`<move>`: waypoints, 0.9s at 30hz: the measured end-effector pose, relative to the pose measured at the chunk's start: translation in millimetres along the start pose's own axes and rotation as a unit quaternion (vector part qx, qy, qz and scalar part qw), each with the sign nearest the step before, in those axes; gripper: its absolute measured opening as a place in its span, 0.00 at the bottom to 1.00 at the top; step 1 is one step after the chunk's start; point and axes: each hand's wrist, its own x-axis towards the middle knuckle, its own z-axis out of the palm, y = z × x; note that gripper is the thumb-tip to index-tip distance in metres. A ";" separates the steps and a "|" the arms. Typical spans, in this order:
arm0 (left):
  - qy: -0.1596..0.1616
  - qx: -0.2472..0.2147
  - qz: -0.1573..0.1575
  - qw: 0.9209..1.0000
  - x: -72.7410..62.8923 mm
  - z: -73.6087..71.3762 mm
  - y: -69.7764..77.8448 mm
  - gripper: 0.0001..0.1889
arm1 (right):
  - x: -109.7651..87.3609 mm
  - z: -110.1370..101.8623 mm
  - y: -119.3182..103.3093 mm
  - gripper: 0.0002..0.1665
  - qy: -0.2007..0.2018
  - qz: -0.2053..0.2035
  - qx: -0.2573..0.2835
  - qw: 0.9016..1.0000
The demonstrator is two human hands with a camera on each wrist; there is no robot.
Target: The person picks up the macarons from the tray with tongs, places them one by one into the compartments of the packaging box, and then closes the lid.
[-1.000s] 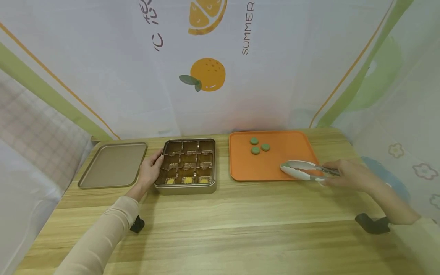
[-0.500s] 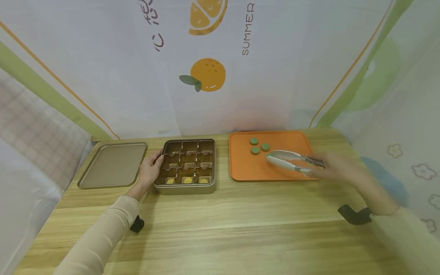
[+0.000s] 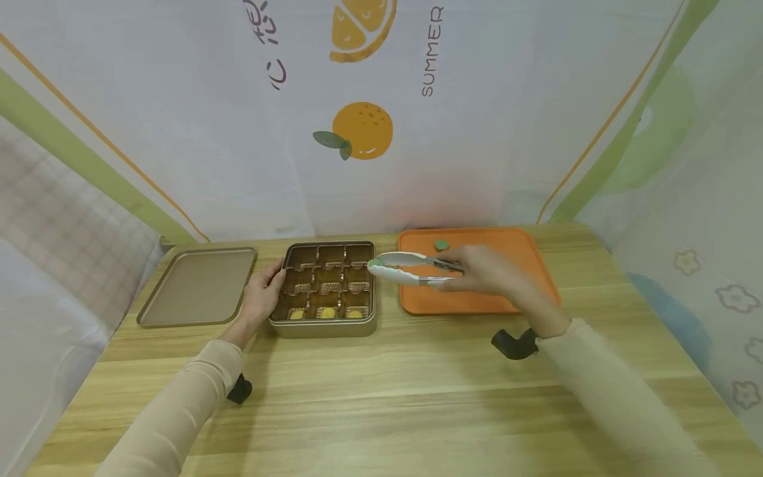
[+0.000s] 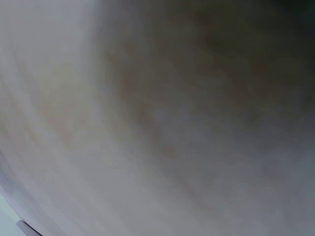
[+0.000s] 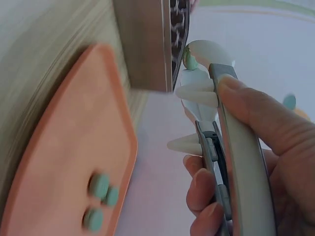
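Observation:
My right hand (image 3: 485,268) grips a pair of tongs (image 3: 399,273) with white scalloped tips. Pinched in the tips is a small round green cookie-like piece (image 5: 190,60), held above the right rim of a tin box (image 3: 322,329). The box has a brown divided insert, with yellow pieces (image 3: 326,313) in the front-row compartments. My left hand (image 3: 262,298) holds the box by its left side. In the right wrist view, several green pieces (image 5: 100,186) lie on an orange tray (image 5: 74,132); my right hand hides some in the head view. The left wrist view is a blur.
A flat gold-coloured lid or tray (image 3: 199,286) lies left of the box. The wooden table (image 3: 381,397) runs up to a white curtain (image 3: 477,146) with fruit prints at the back.
My right hand has swung left from the orange tray's right part to the box, carrying the tongs and the green piece in them. My left hand and the box stay put.

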 end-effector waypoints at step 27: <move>-0.004 -0.014 0.002 1.000 -1.8 0.3 1.8 0.26 | 52.5 8.3 -50.7 0.15 -0.085 0.015 -0.105 0.991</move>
